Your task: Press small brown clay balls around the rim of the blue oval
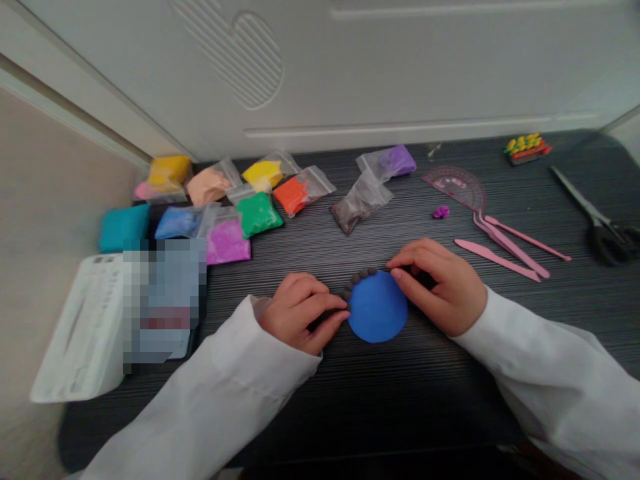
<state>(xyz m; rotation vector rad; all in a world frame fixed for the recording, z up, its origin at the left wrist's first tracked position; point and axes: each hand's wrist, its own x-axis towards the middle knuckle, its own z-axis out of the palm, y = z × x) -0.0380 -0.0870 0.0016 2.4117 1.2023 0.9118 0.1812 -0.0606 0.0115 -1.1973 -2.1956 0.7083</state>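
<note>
Lying flat, blue disc (379,308), dark balls (355,278) arcing along upper-left rim, left hand (303,311), right hand (445,285) at edges, grips unclear

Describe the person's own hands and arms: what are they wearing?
Loose, creased, plain white long sleeves cover both arms down to the wrists. The left hand and right hand are ungloved; no ring or watch shows.

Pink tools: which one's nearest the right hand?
The flat, knife-shaped tool: its left end lies closest to the right hand, while the pink tweezers and slim pink stick lie beyond it.
</note>
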